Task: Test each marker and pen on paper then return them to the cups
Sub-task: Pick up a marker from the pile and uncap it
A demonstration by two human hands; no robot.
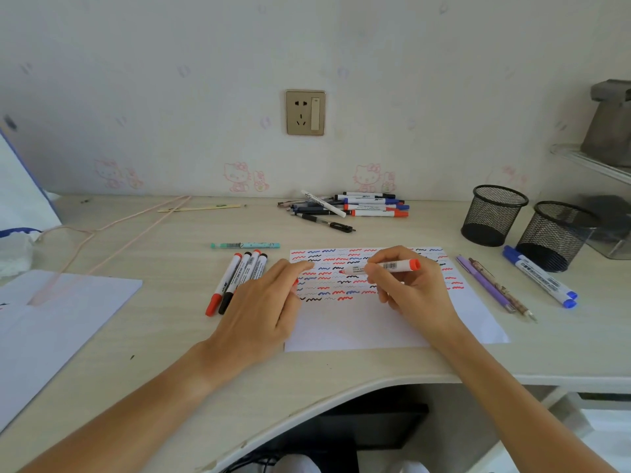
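A white paper (358, 322) with several rows of red, blue and black squiggles lies in front of me. My right hand (406, 291) grips an uncapped red marker (392, 266), its tip touching the paper among the squiggles. My left hand (263, 302) rests on the paper's left edge, and a small red cap (295, 283) peeks out between its thumb and fingers. Two black mesh cups (491, 216) (553, 237) stand at the right. Several markers (239, 278) lie left of the paper, and a pile of pens and markers (348, 208) lies at the back.
Two blue markers (543, 281) and two purple pens (491, 285) lie right of the paper. A teal pen (246, 245) lies behind the left markers. More white sheets (51, 322) sit at the far left, with a pink cord (102, 230) across the desk.
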